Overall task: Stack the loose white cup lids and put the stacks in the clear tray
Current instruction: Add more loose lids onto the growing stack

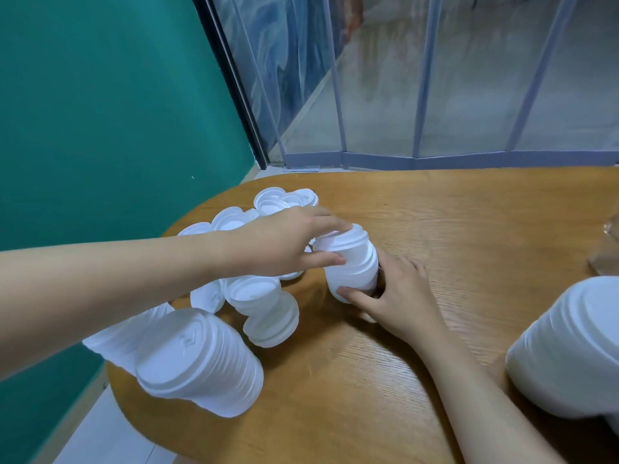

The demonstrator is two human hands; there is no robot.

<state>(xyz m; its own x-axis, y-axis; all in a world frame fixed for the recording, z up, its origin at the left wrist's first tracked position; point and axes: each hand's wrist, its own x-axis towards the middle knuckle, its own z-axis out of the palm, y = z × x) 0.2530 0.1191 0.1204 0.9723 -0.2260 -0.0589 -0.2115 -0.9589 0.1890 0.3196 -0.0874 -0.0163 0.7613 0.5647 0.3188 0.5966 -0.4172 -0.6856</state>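
Lids, white and in several stacks, lie over the left half of the wooden counter (418, 329). Largest in view is the tall stack at the lower right edge (569, 346), close to the camera and cut off by the frame. Next comes the stack lying on its side at the lower left (197, 360), with another partly hidden under the left forearm. Behind it a shorter tipped stack (268, 313) leans among loose lids (284, 199) scattered toward the counter's far rim. Smallest is the stack being built (351, 262), standing near the middle of the counter between both hands.

The left hand (284, 242) reaches over from the left, its grip closed on the top lids of that stack, thumb on the near side and fingers over the crown. The right hand (398, 289) has its grip closed round the base, thumb across the front and fingers behind, steadying it on the counter.

As I judge it, the step in hand is stacking: a lid or small batch is being seated onto the held stack. The clear tray is not plainly in view; a bit of clear plastic (606, 252) shows at the right edge, and whether that is the tray I cannot tell. The next move calls for pressing the top lids down square so they nest, while the right hand keeps the base from sliding, then gathering more loose lids from the far pile
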